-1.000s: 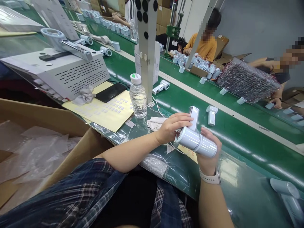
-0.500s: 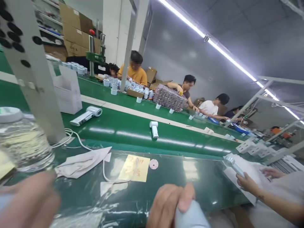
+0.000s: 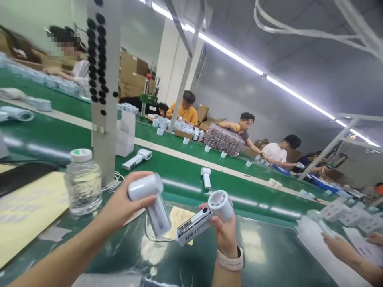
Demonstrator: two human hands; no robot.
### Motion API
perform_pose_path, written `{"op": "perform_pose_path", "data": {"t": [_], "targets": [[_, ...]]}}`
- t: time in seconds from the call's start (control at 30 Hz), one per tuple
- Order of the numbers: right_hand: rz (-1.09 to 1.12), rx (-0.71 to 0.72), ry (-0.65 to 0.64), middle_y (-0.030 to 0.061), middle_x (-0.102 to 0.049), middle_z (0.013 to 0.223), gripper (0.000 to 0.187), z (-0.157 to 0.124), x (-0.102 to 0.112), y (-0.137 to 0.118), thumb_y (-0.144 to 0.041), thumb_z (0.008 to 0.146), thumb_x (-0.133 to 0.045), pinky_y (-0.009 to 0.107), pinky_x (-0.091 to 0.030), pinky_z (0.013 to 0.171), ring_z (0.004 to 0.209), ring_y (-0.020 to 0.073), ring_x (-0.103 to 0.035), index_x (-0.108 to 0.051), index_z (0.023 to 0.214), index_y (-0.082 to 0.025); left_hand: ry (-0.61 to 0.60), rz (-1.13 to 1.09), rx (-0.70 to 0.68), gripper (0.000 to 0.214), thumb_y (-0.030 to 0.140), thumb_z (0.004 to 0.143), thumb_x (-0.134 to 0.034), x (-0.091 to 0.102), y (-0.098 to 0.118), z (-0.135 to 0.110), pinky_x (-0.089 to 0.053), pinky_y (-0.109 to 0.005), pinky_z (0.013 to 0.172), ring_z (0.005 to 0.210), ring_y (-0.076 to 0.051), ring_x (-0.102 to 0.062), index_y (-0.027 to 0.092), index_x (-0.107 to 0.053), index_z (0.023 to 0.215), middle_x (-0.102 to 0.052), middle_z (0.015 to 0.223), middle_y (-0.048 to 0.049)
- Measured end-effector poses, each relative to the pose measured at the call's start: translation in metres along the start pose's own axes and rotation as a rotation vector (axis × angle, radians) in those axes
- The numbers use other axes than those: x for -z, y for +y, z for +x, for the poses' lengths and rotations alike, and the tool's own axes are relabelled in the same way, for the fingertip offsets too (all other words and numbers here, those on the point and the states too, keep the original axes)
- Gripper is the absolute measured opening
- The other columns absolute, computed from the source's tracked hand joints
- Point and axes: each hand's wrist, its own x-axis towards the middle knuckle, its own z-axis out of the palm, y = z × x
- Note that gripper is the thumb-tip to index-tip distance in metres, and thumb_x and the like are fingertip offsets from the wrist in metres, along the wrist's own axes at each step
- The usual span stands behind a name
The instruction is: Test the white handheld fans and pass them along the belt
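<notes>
My left hand (image 3: 124, 205) is closed around the round head of a pale handheld fan (image 3: 158, 217), whose handle tilts down to the right. Beside it, my right hand (image 3: 227, 235), with a watch on the wrist, grips a second handheld fan (image 3: 220, 201) near its head. That fan's vented round end faces up, and its handle points down to the left, showing dark print. The two fans are apart, above the green table. Partly hidden under them lies a yellow note (image 3: 179, 217) with a white cord (image 3: 149, 233) near it.
A clear jar (image 3: 83, 187) with a white lid stands at left by a perforated metal post (image 3: 103, 87). Further fans lie on the green conveyor (image 3: 173, 167), including one (image 3: 206, 178) in the middle. A co-worker's hand (image 3: 338, 243) is at right beside white boxes. Several people sit across the belt.
Both hands have risen into view, each with a handheld fan, and come closer together. The view has swung left, bringing more of the jar, post and yellow sheet into sight.
</notes>
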Motion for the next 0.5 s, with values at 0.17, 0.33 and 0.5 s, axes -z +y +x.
{"op": "perform_pose_path", "data": {"t": [0.17, 0.33, 0.5], "targets": [[0.178, -0.185, -0.107, 0.0056, -0.074, 0.104, 0.089, -0.014, -0.032, 0.031, -0.058, 0.077, -0.078, 0.044, -0.060, 0.084, 0.090, 0.0254, -0.073, -0.032, 0.149, -0.031, 0.073, 0.022, 0.000, 0.071, 0.058, 0.068, -0.075, -0.014, -0.023, -0.002, -0.056, -0.036, 0.077, 0.087, -0.023, -0.064, 0.027, -0.053, 0.129, -0.063, 0.111, -0.0067], [-0.101, -0.139, -0.291, 0.0121, -0.060, 0.143, 0.105, -0.027, -0.049, 0.054, -0.080, 0.072, -0.065, 0.049, -0.050, 0.108, 0.130, 0.0337, -0.059, -0.031, 0.156, -0.028, 0.103, 0.010, -0.132, 0.069, 0.056, 0.068, -0.077, -0.048, -0.055, 0.009, -0.049, -0.044, 0.101, 0.109, -0.028, -0.060, 0.021, -0.055, 0.123, -0.061, 0.119, -0.0121], [-0.661, -0.162, -0.189, 0.0051, -0.071, 0.124, 0.095, -0.025, -0.007, 0.027, -0.066, 0.075, -0.073, 0.057, -0.061, 0.087, 0.107, 0.0392, -0.072, -0.031, 0.156, -0.041, -0.113, -0.046, -0.089, 0.092, 0.076, 0.066, -0.072, -0.062, -0.081, 0.015, -0.041, -0.048, 0.111, 0.122, -0.032, -0.055, 0.019, -0.050, 0.136, -0.057, 0.132, -0.0170]]}}
